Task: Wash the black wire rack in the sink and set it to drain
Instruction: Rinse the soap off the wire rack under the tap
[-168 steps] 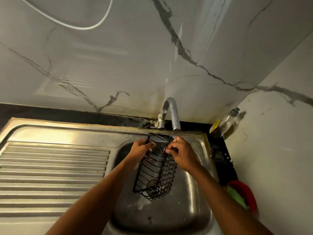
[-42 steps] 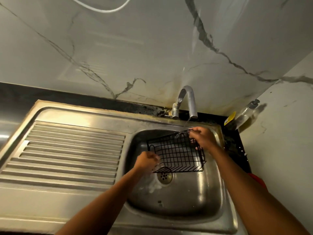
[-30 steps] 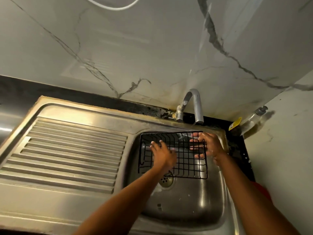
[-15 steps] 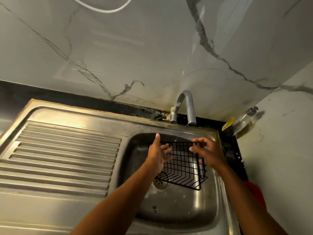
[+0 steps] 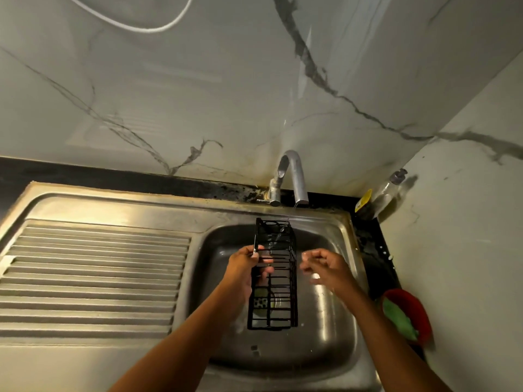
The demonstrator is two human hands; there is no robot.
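the black wire rack (image 5: 278, 281) is up over the stainless steel sink (image 5: 349, 251), not resting on anything. it's a long narrow box of thin black wire with a gridded side, one short end pointing at the back edge right under the curved metal faucet (image 5: 291, 176), the other toward the near edge. a thin trickle of water lands on the far end.

the left hand (image 5: 244, 268) has it by the left long side, fingers (image 5: 264, 260) curled through the wires and pinching the frame. the right hand (image 5: 325, 264) is just beside the right side of the rack but not touching it, fingers (image 5: 312, 253) loosely curled, wet and shiny, holding nothing.

you can see the round drain strainer (image 5: 263, 302) through the wires at the bottom of the basin. the ribbed steel drainboard (image 5: 93, 274) takes up the whole left part. a clear plastic pump bottle (image 5: 387, 190) with a yellow label leans in the back right corner of the dark worktop (image 5: 113, 176), and a red bowl (image 5: 418, 309) with something green in it sits by the right edge. glossy white marble walls with grey veins, and a white cable (image 5: 158, 29) looping up top.
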